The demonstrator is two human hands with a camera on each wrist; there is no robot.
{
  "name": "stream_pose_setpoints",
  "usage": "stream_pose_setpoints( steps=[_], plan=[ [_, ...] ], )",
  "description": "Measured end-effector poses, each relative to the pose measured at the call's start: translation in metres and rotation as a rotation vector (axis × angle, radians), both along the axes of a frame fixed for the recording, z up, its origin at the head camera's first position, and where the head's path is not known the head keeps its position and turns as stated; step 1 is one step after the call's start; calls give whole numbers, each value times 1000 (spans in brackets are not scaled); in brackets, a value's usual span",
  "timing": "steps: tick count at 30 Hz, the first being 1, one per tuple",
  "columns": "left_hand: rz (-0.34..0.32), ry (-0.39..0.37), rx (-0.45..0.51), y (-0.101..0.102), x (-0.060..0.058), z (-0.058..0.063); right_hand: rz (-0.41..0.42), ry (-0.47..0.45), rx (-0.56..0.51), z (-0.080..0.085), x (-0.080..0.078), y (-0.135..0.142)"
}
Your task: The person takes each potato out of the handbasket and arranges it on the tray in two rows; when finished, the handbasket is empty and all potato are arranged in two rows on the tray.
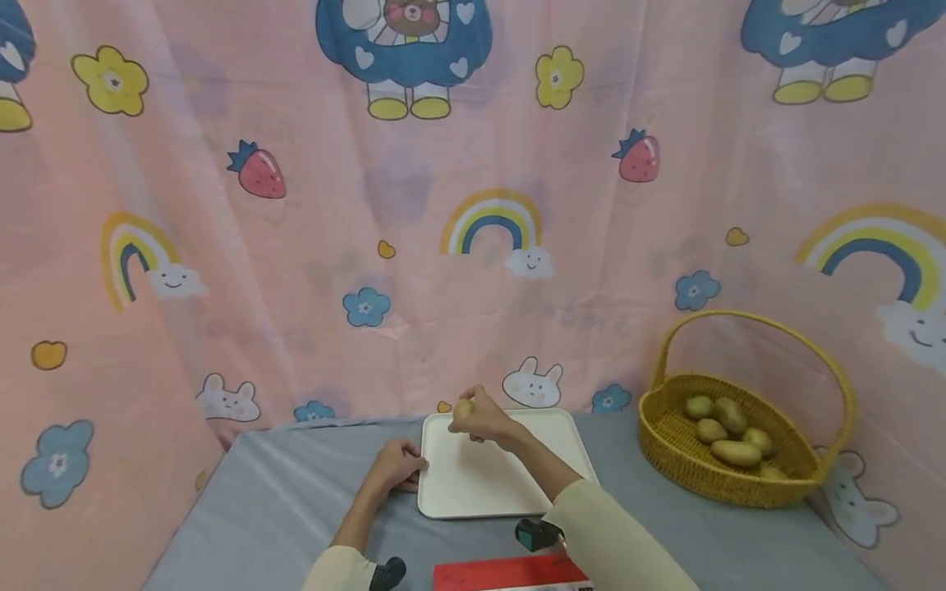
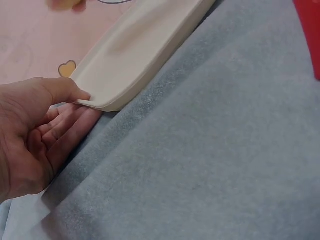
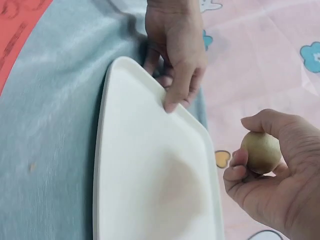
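Note:
A white rectangular tray (image 1: 502, 480) lies on the grey cloth. My left hand (image 1: 397, 465) pinches its left rim, thumb on top and fingers beneath, as the left wrist view shows. Above the tray's far left part, my right hand (image 1: 484, 417) holds a potato (image 1: 463, 409) between thumb and fingers. In the right wrist view the potato (image 3: 262, 152) is small, round and pale brown, raised over the tray (image 3: 145, 175), whose surface carries the hand's shadow.
A yellow woven basket (image 1: 739, 488) with a tall handle stands at the right, several potatoes (image 1: 737, 452) inside. At the table's near edge lies a red box-like item (image 1: 510, 572). A pink patterned curtain (image 1: 414, 345) hangs directly behind the table.

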State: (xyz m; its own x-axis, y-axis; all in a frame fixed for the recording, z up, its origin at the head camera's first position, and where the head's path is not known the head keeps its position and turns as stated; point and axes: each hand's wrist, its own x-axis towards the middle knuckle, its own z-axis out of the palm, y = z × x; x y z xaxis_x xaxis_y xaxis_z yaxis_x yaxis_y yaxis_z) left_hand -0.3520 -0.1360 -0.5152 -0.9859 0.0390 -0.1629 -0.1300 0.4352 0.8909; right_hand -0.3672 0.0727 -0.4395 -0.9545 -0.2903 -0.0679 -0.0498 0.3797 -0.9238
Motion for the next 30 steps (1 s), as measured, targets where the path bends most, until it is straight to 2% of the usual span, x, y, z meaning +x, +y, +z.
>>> stream_pose_setpoints(
  steps=[7, 12, 17, 21, 24, 28, 30],
  plan=[
    [-37, 45, 68, 1, -4, -3, -85, -27, -33, -12, -16, -21],
    [-43, 72, 88, -3, -2, -10, -141, -21, -40, -20, -21, -31],
    [-43, 79, 90, -9, 3, -16, -159, 12, 47, -28, -22, -37],
    [-37, 114, 103, -10, 9, -22, -147, 76, 109, -37, -25, -40],
    [-16, 142, 94, -12, 11, -25, -144, 88, 129, -41, -28, -45],
    [-20, 162, 86, -13, 6, -23, -166, 94, 160, -36, -27, -53],
    [-31, 163, 92, -13, 3, -23, -170, 125, 167, -35, -26, -58]
  ],
)
